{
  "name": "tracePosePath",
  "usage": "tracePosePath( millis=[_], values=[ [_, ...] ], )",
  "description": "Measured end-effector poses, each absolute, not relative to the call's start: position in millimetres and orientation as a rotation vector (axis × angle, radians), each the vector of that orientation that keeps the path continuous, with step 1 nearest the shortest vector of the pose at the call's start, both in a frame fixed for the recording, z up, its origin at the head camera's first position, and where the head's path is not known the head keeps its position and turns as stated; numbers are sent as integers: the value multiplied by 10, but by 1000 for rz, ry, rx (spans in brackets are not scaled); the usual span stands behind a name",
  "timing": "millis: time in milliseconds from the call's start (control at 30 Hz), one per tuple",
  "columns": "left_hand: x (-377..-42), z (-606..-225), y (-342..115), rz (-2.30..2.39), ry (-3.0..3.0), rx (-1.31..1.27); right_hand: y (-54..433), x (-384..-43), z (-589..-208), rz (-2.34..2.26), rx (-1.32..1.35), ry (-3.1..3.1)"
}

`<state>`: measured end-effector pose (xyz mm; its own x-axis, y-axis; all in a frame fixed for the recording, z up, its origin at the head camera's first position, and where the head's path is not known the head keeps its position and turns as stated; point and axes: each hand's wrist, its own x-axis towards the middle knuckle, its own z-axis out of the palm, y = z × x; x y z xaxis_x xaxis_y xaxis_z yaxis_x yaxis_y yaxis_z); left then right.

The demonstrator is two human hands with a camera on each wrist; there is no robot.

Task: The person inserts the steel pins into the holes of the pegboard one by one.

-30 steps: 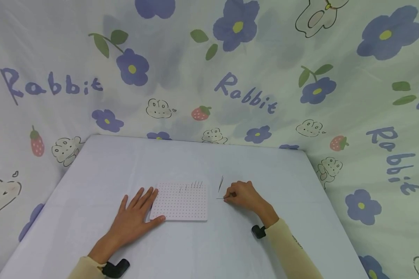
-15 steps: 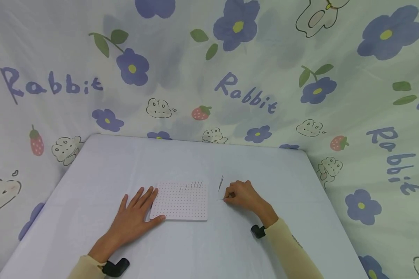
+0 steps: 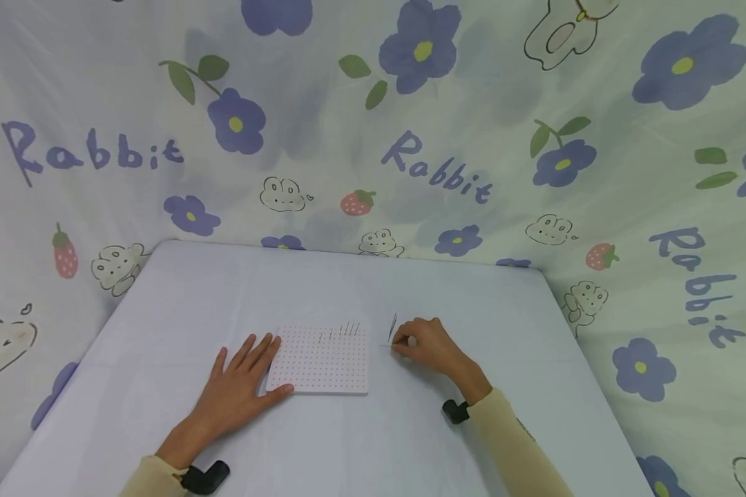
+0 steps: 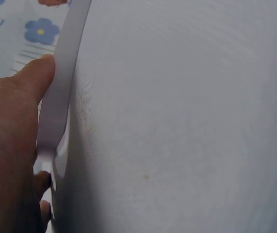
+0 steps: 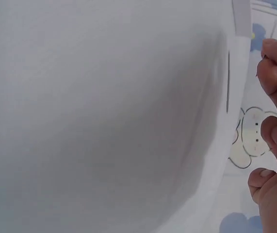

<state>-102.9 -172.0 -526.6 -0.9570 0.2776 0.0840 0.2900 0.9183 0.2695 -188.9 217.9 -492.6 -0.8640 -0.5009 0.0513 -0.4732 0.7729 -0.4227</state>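
Pegboard and pins on a white table, two bare hands attending

Curtain (image 3: 323, 152): printed with flowers, rabbits and lettering; hangs behind the far edge and at both sides.

Table (image 3: 273, 290): white-covered; its pale surface lets the thin dark pins show up.

Board (image 3: 311, 366): white, flat, dotted in a regular grid; near the middle of the table, within reach of both hands.

Left hand (image 3: 236, 383): spread wide, fingertips at the board's left edge, thumb at its near edge by the left corner; presumably this steadies the board while leaving most of the grid uncovered.

Right hand (image 3: 432, 345): narrowed to a pinch, just right of the board.

Standing pins (image 3: 350, 329): six, in the board's far right part, the right four closer together; upright or slightly tilted, probably kept so by holes.

Loose pins (image 3: 392, 327): on the table right of the board, seemingly laid handy to the right hand; exact count unclear.

Held pin (image 3: 385, 345): one, between right thumb and fingers, end projecting left towards the board; likely gripped thus to keep that end free.
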Motion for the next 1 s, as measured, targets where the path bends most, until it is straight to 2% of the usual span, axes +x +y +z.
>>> tracePosePath(
  millis=[567, 1000],
  values=[
    [-1021, -5257, -1737, -446, -3026, -446, 1757, -2099, -4832, -953, -764, 2790],
    [-1017, -5243, -1726, -452, -3032, -448, 1586, -2161, -4850, -937, -777, 2743]
  ],
)
